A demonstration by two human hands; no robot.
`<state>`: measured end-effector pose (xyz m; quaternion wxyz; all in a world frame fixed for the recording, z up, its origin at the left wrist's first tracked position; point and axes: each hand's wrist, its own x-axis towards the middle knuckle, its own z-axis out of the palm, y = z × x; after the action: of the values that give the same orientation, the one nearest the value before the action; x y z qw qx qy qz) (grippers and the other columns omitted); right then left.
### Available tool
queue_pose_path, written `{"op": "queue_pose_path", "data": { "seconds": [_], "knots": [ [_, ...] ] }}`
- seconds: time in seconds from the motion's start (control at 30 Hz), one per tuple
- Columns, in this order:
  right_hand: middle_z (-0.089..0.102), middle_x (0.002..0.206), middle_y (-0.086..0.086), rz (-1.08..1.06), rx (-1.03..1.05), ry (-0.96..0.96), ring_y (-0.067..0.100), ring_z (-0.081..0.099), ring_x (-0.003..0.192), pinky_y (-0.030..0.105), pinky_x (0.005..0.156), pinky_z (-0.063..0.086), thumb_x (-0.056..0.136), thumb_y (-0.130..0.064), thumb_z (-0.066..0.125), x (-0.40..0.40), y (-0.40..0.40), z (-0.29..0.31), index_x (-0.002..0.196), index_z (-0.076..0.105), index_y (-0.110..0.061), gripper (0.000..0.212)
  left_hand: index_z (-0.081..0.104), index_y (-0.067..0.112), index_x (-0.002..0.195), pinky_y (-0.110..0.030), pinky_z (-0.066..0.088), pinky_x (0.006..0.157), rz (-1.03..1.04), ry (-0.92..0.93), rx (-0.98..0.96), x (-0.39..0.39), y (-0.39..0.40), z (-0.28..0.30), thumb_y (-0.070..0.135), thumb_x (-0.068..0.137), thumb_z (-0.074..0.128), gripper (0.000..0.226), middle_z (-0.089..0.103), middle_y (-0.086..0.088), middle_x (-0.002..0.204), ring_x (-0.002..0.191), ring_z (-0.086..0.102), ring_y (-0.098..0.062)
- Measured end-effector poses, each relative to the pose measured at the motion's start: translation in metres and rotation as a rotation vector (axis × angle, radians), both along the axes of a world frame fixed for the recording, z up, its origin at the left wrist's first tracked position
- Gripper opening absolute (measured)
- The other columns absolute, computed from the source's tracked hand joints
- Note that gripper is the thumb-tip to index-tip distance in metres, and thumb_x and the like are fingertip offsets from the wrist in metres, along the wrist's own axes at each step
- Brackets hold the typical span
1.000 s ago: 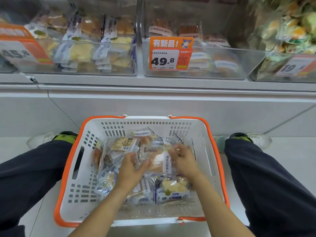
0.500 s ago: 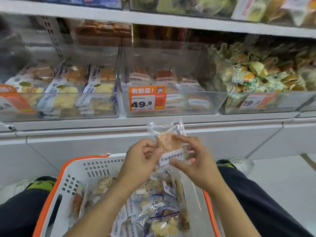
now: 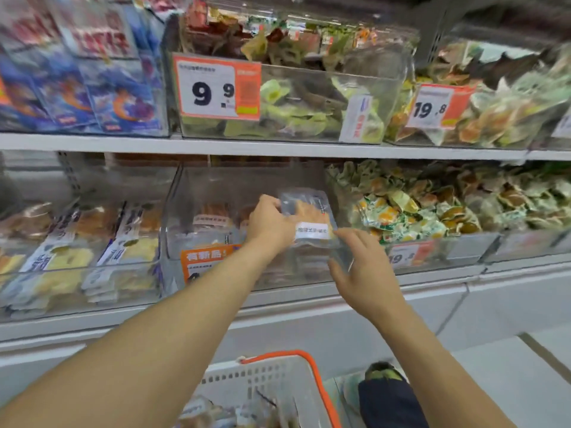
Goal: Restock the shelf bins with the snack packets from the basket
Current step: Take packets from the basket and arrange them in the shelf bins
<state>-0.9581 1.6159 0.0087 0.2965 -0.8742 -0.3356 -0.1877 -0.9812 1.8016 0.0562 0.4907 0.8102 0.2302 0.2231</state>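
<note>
the left hand [image 3: 272, 227] grips a clear plastic snack packet with a golden pastry inside and a white label [image 3: 309, 217], holding it by its left edge over the clear plastic shelf bin with an orange price tag [image 3: 197, 217]. just right of the packet, the right hand [image 3: 364, 270] hovers with fingers spread, holding nothing. below both arms sits the white plastic basket with an orange rim [image 3: 278, 381].

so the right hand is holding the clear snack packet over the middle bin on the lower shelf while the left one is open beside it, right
Not quite: the hands are swapped. In the head view the left hand has its grip on the clear snack packet with the white label over the clear plastic middle bin on the lower shelf, while the right hand is open beside it, holding nothing.
</note>
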Motion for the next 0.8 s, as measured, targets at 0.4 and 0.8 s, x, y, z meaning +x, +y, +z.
{"op": "queue_pose_path", "data": {
  "seconds": [0.4,0.8],
  "knots": [
    [0.04,0.154,-0.005,0.003,0.052,-0.062,0.015,0.022,0.151,0.041,0.12,0.026,0.084,-0.004,0.067,0.014,-0.025,-0.041,0.142,0.05,-0.02,0.062,0.057,0.014,0.136,-0.033,0.041,0.105,-0.476,0.639,0.571,0.043,-0.016,0.002,0.044,0.102,0.037,0.049,0.05,-0.012,0.145,0.129,0.05,-0.029],
    [0.049,0.131,-0.004,-0.006,0.251,0.007,0.012,0.047,0.124,0.026,0.104,0.041,0.086,-0.003,0.064,-0.037,-0.016,-0.068,0.127,0.053,-0.017,0.045,0.06,0.016,0.101,-0.028,0.039,0.087,-0.232,-0.326,0.748,-0.083,-0.027,-0.08,0.019,0.088,0.055,0.014,0.058,0.004,0.101,0.099,0.051,-0.015]
  ]
}}
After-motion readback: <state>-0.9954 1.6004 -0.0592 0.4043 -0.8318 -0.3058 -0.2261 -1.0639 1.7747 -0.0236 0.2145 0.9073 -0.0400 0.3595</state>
